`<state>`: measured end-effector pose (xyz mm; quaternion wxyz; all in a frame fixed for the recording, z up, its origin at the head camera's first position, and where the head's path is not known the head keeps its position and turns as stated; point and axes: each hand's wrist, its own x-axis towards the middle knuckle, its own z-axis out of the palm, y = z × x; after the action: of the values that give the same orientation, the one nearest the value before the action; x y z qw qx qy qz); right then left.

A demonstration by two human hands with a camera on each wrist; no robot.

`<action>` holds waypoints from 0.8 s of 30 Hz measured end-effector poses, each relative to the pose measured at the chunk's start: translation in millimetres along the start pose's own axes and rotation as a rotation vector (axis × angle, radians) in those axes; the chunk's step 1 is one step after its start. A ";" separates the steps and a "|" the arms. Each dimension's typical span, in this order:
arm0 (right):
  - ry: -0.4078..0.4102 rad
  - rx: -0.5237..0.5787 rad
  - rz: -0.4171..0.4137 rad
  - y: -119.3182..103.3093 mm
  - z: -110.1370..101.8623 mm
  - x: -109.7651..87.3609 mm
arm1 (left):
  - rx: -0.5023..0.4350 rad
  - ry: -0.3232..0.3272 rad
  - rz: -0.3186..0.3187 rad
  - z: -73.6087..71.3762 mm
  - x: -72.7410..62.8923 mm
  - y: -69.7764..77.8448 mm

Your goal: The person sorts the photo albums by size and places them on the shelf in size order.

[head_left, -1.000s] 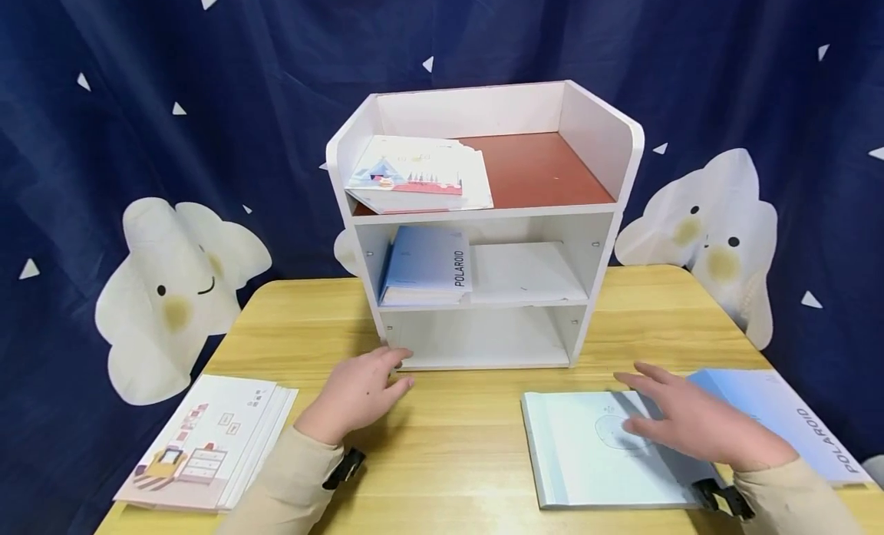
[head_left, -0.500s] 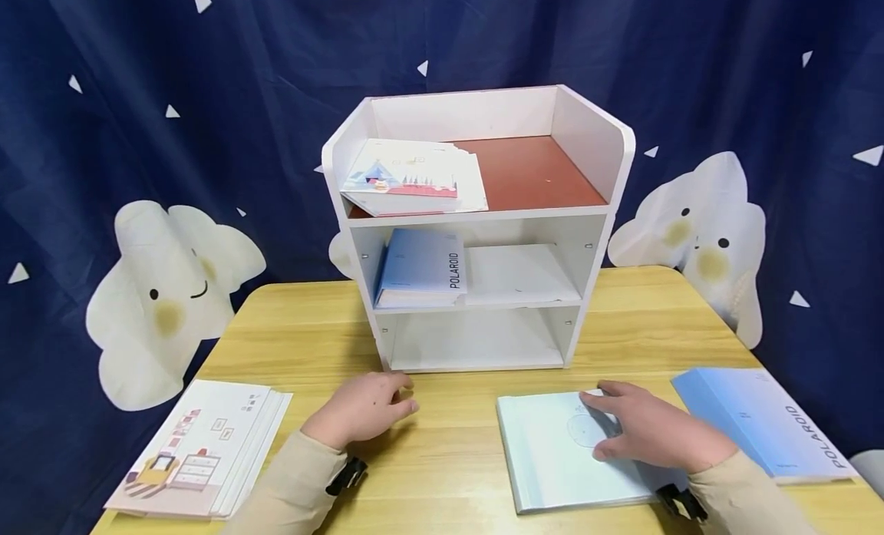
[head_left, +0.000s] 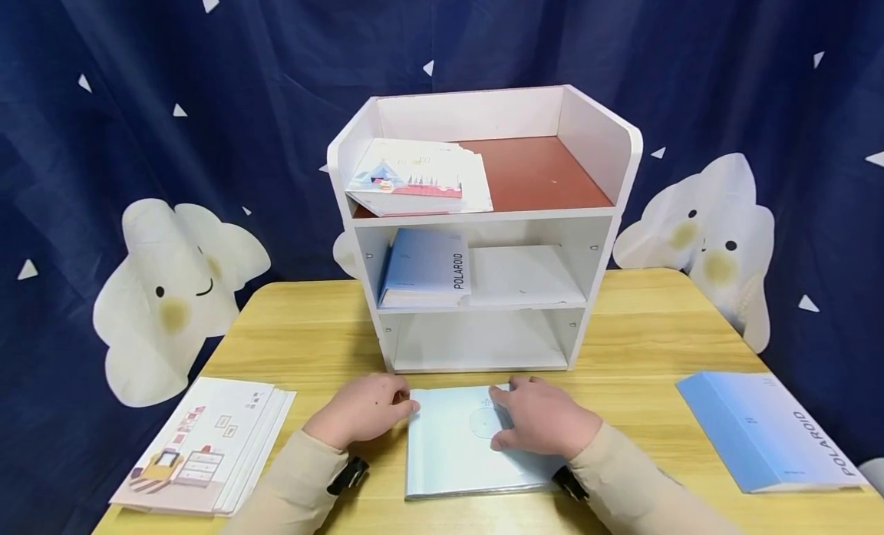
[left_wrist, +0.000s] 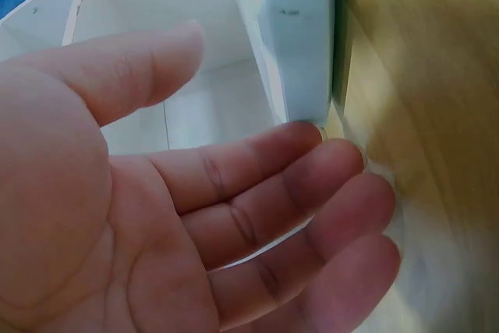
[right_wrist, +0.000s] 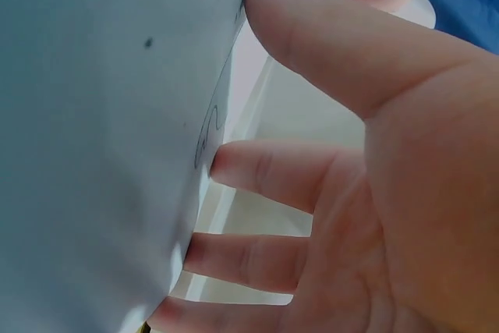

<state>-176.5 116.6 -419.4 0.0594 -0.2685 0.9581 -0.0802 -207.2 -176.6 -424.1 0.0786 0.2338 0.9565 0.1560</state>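
Observation:
A pale blue book (head_left: 449,450) with a faint round drawing on its cover lies flat on the wooden table (head_left: 373,489), in front of the bookshelf. Spread over its right part is my right hand (head_left: 549,418); in the right wrist view the thumb and fingertips press on the cover (right_wrist: 101,154), with the palm raised off it. My left hand (head_left: 366,408) holds nothing. Its thumb tip comes right at the book's upper left corner, and in the left wrist view its fingers (left_wrist: 273,185) are loosely bent near the shelf's foot.
The white bookshelf (head_left: 580,328) stands behind, illustrated books (head_left: 414,174) on its top and a blue POLAROID book (head_left: 424,262) on its middle shelf. Several illustrated books (head_left: 200,443) are stacked at left. Another blue POLAROID book (head_left: 773,431) lies at right. A dark blue curtain (head_left: 290,97) hangs behind.
The pale blue book has slid left across the table under my right hand, away from the right POLAROID book, up to my left hand. My left hand has drawn back slightly from the shelf.

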 end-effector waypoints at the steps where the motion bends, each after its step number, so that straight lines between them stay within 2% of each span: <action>1: -0.001 0.000 0.004 -2.2 -0.2 1.3 | -0.002 -0.001 -0.012 -0.3 0.2 -0.3; 6: -0.014 0.061 -0.019 1.7 -3.7 4.2 | 0.007 -0.002 -0.065 -0.2 -0.1 0.2; 9: -0.040 0.222 -0.017 24.2 -10.4 -0.9 | -0.013 -0.011 -0.074 2.1 0.2 0.2; 11: -0.053 0.395 -0.004 47.1 -14.5 -5.6 | -0.058 -0.018 -0.078 3.1 -0.5 -2.2; 15: -0.096 0.964 0.037 97.2 -12.5 -24.5 | -0.242 -0.064 -0.081 3.0 -0.8 -9.8; 17: -0.173 1.270 0.015 117.5 -5.9 -36.3 | -0.392 -0.118 -0.092 2.9 -1.8 -14.3; 19: -0.282 1.518 -0.053 131.8 2.1 -45.8 | -0.551 -0.174 -0.117 3.2 -3.1 -18.6; 22: -0.431 1.747 -0.197 142.3 13.6 -51.2 | -0.783 -0.226 -0.159 6.7 -3.9 -25.4; 24: -0.464 1.835 -0.257 143.1 19.1 -49.0 | -0.908 -0.235 -0.178 10.6 -3.2 -30.0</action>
<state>-204.1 260.6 -461.2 0.4259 -0.2294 0.4492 -0.7512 -214.7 -200.6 -443.9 0.2933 0.1092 0.7927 0.5232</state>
